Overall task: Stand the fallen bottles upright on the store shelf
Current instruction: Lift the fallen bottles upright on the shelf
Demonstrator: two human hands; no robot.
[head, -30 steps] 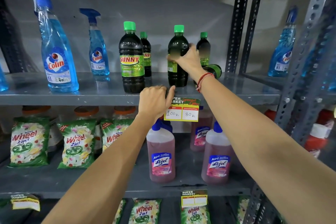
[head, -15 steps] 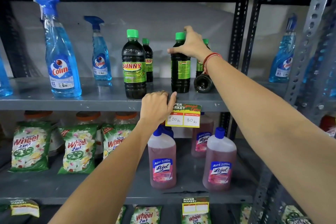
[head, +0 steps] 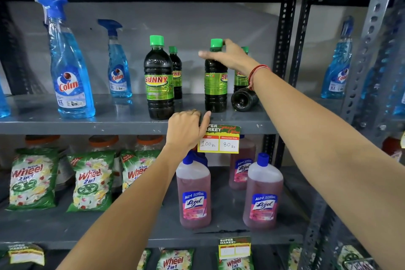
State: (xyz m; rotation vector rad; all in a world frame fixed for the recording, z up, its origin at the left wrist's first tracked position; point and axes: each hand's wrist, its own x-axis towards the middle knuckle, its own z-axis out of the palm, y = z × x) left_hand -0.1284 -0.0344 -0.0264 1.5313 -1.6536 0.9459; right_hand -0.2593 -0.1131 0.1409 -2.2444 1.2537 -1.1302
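On the upper shelf point(head: 109, 124) a dark Sunny bottle with a green cap point(head: 215, 85) stands upright. My right hand point(head: 230, 57) lies over its neck, fingers across the front and thumb by the cap. Just to its right a second dark bottle point(head: 243, 99) lies on its side with its base towards me, partly behind my right wrist. Another small Sunny bottle point(head: 240, 76) stands behind that one. My left hand point(head: 186, 129) grips the shelf's front edge beside the price tag point(head: 219, 140).
Two more Sunny bottles point(head: 158, 85) point(head: 176, 72) stand left of my hands. Blue Colin spray bottles point(head: 70, 72) point(head: 118, 70) fill the shelf's left side. Steel uprights point(head: 285, 50) close off the right. Lizol bottles point(head: 194, 190) and Wheel packets point(head: 32, 180) sit on the shelf below.
My right hand has slid from the standing bottle's body up to its neck. The left hand has stayed on the shelf edge. The fallen bottle still lies on its side.
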